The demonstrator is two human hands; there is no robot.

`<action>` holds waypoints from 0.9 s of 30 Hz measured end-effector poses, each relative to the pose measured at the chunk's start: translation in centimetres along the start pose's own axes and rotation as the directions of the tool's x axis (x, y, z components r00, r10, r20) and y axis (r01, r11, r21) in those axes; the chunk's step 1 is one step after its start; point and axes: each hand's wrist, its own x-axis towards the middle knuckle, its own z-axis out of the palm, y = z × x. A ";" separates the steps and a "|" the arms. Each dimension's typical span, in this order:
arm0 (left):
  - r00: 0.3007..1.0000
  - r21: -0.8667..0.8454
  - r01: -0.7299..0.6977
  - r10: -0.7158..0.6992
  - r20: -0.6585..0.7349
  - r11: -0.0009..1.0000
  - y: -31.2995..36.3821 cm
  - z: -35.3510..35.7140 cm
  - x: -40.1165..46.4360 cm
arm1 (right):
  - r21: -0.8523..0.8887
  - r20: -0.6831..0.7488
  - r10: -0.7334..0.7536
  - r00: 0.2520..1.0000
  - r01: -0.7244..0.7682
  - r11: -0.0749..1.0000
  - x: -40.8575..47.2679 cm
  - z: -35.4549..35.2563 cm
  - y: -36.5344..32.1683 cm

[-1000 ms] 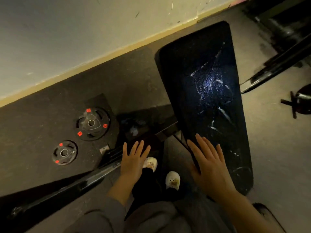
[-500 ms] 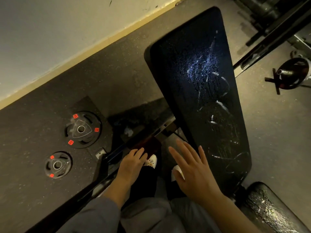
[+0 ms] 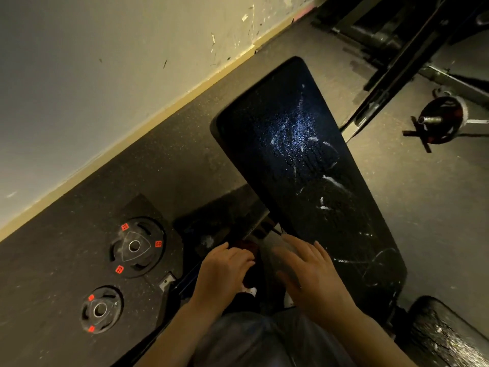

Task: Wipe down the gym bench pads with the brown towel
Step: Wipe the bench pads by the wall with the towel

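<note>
I find the left hand curling over a dark reddish-brown bundle, apparently the towel, low beside the bench pad, right hand spread and empty; I would grasp it fully before wiping.

The long back pad is black with a grainy skin, scratched white and shining in the middle; it runs from 12 o'clock down to 5 o'clock. The seat pad, black and cracked, lies just beyond its lower end at 5 o'clock. A dark reddish-brown towel shows near the centre, mostly hidden.
</note>
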 end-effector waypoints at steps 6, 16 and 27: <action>0.958 -0.073 -0.147 0.123 -0.259 0.986 4.8 -4.4 4.5 | 0.142 -0.333 0.010 0.943 0.040 0.989 -1.2 -2.3 -1.9; 0.933 -0.289 -0.311 0.233 -0.273 0.905 10.3 -7.6 6.9 | 0.297 -0.705 0.103 0.702 0.160 0.941 -4.1 -7.5 -2.8; 0.969 -0.531 -0.181 0.058 -0.239 0.828 11.9 -8.2 6.4 | 0.234 -0.791 0.063 0.608 0.207 0.950 -6.2 -9.9 -3.2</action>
